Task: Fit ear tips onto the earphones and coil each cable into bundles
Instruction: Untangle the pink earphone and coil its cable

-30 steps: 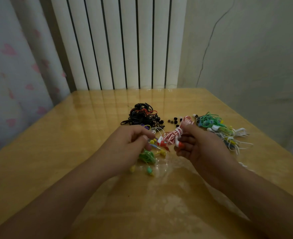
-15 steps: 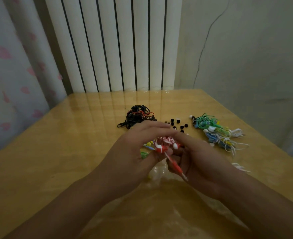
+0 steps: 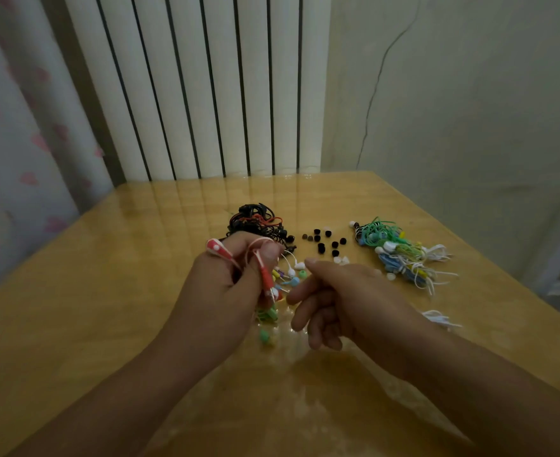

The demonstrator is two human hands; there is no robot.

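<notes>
Head camera, looking down over two bare forearms reaching across a glossy yellow-wood table (image 3: 74,324). Nearest, the left hand (image 3: 226,291) is curled around the red and white earphones (image 3: 265,275): the cable loops over its fingers, one red earbud with a white dot pokes out by the knuckles, and the rest hangs down past the thumb. Half a second ago both hands met over this earphone set; now the right hand (image 3: 334,301) has let go and sits just beside it, its fingers loosely bent and holding nothing.

Under and between the hands lie loose coloured earphones (image 3: 268,319) in green, yellow, blue and white. Farther out, small black ear tips (image 3: 325,242) are scattered at the centre, with a few white ones near them. To their left sits a black cable bundle (image 3: 255,222) with a streak of red. To their right lies a heap of green, blue, yellow and white earphones (image 3: 400,252). A white cable (image 3: 438,318) peeks out beside the right wrist.

At the back stand a white ribbed radiator (image 3: 206,87), a curtain with pink hearts (image 3: 14,127) and a cracked wall (image 3: 470,94). No writing can be read anywhere.
</notes>
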